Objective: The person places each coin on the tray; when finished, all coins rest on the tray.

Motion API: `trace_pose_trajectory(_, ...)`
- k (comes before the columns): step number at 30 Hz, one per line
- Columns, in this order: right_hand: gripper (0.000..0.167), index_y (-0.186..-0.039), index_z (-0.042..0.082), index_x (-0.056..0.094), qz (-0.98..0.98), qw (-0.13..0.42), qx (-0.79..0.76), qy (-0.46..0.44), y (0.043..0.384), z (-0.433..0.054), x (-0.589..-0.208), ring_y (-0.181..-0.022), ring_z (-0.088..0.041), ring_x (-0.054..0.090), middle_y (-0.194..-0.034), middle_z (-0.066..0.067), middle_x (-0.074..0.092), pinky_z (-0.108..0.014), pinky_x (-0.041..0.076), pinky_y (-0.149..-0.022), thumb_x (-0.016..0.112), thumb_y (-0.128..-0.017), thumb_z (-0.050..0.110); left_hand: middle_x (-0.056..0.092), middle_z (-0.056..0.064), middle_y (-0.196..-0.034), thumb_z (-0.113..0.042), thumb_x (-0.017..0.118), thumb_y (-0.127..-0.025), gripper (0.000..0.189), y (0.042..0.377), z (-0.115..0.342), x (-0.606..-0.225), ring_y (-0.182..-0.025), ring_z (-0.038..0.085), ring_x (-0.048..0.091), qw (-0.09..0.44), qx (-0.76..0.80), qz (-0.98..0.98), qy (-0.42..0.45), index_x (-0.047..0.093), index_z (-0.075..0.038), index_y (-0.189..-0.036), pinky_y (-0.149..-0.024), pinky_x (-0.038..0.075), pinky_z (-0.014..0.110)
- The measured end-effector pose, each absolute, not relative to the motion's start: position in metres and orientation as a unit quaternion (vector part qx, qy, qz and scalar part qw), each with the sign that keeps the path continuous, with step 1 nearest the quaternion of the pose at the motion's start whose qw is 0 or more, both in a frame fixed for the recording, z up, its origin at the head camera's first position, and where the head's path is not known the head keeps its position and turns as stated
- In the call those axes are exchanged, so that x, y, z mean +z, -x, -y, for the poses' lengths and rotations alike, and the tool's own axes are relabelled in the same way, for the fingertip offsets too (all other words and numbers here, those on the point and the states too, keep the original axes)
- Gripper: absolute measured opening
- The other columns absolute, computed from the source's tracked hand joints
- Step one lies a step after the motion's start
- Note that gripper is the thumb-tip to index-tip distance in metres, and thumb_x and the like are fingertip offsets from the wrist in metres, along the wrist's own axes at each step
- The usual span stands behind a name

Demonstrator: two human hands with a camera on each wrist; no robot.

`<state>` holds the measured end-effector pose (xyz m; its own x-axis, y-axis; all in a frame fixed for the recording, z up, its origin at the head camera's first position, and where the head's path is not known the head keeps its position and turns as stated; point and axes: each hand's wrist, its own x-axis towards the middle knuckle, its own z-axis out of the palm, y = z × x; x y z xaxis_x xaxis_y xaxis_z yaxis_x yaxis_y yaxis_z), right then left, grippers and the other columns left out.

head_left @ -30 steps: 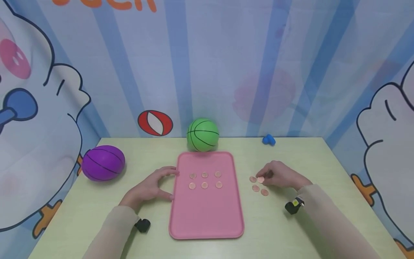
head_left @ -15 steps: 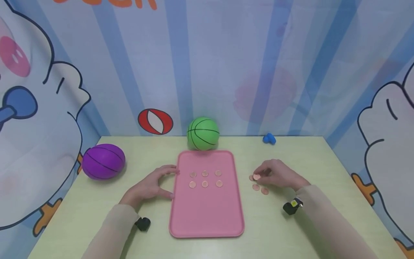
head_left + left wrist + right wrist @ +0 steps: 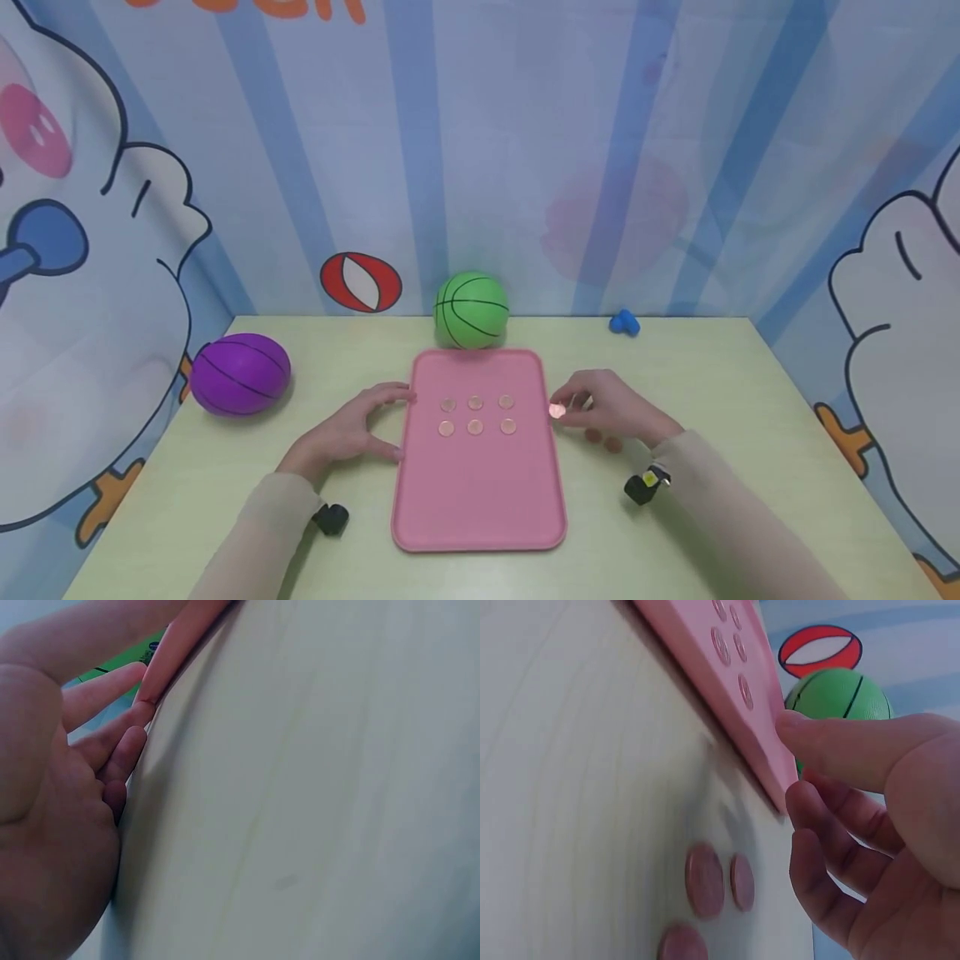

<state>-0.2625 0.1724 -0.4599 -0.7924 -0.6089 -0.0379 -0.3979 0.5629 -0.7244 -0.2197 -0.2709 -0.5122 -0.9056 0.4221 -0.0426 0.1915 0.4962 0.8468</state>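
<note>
A copper-coloured coin (image 3: 557, 411) is pinched between thumb and fingers of my right hand (image 3: 611, 406), at the right rim of the pink tray (image 3: 480, 504). Two rows of similar coins (image 3: 475, 427) lie on the tray's upper half. Beneath and beside the right hand, three loose coins (image 3: 704, 880) lie on the table in the right wrist view; the held coin is hidden there. My left hand (image 3: 341, 431) touches the tray's left rim with spread thumb and fingers. In the left wrist view, the fingertips (image 3: 141, 712) meet the edge of the tray.
A green ball (image 3: 471, 310) stands right behind the tray. On the left side of the pale table (image 3: 337, 567) is a purple ball (image 3: 240, 375). Toward the back right lies a small blue object (image 3: 624, 322). A printed blue curtain (image 3: 487, 150) hangs behind the table.
My right hand has lifted a coin from the loose group and carried it left to the tray's right rim. The left hand and tray stay in place.
</note>
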Motion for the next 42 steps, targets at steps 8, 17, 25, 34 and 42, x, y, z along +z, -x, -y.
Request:
trace_pose_trajectory(8,0.024,-0.114,0.01,0.08,-0.856,0.121,-0.362,0.349,0.261,-0.133,-0.461,-0.085,-0.013,0.067,-0.099,0.005,0.073,-0.028,0.059,-0.075,0.082,-0.091,0.014,0.035,0.006,-0.169,-0.029,0.097,-0.071,0.093,0.219,0.272,-0.512,-0.158,0.04,0.022,0.121,0.466,-0.858,-0.177,0.054,-0.025,-0.153,-0.125,0.01,0.072)
trace_pose_trajectory(17,0.019,-0.108,0.009,0.082,-0.843,0.113,-0.331,0.41,0.251,-0.085,-0.465,-0.082,-0.009,0.066,-0.093,0.003,0.072,-0.027,0.058,-0.077,0.082,-0.089,0.014,0.036,0.007,-0.168,-0.028,0.097,-0.071,0.094,0.218,0.269,-0.509,-0.158,0.04,0.023,0.118,0.47,-0.855,-0.186,0.053,-0.021,-0.153,-0.125,0.011,0.071)
trace_pose_trajectory(25,0.02,-0.108,0.016,0.082,-0.858,0.093,-0.269,0.428,0.242,-0.056,-0.47,-0.081,-0.006,0.062,-0.089,0.008,0.071,-0.025,0.052,-0.079,0.085,-0.089,0.022,0.036,0.007,-0.168,-0.029,0.097,-0.071,0.094,0.218,0.269,-0.509,-0.158,0.04,0.023,0.118,0.468,-0.856,-0.183,0.053,-0.022,-0.154,-0.125,0.011,0.072)
trace_pose_trajectory(34,0.018,-0.107,0.017,0.082,-0.863,0.097,-0.245,0.43,0.235,-0.038,-0.475,-0.08,-0.003,0.059,-0.086,0.013,0.066,-0.022,0.051,-0.078,0.083,-0.091,0.025,0.036,0.006,-0.169,-0.029,0.096,-0.071,0.094,0.217,0.27,-0.507,-0.158,0.04,0.023,0.117,0.466,-0.858,-0.183,0.053,-0.021,-0.153,-0.125,0.011,0.072)
trace_pose_trajectory(42,0.018,-0.109,0.019,0.082,-0.872,0.11,-0.231,0.416,0.227,-0.027,-0.474,-0.083,-0.005,0.059,-0.088,0.014,0.066,-0.021,0.051,-0.078,0.081,-0.093,0.026,0.036,0.008,-0.168,-0.027,0.096,-0.071,0.093,0.216,0.269,-0.505,-0.157,0.04,0.023,0.118,0.473,-0.852,-0.189,0.053,-0.019,-0.153,-0.124,0.011,0.072)
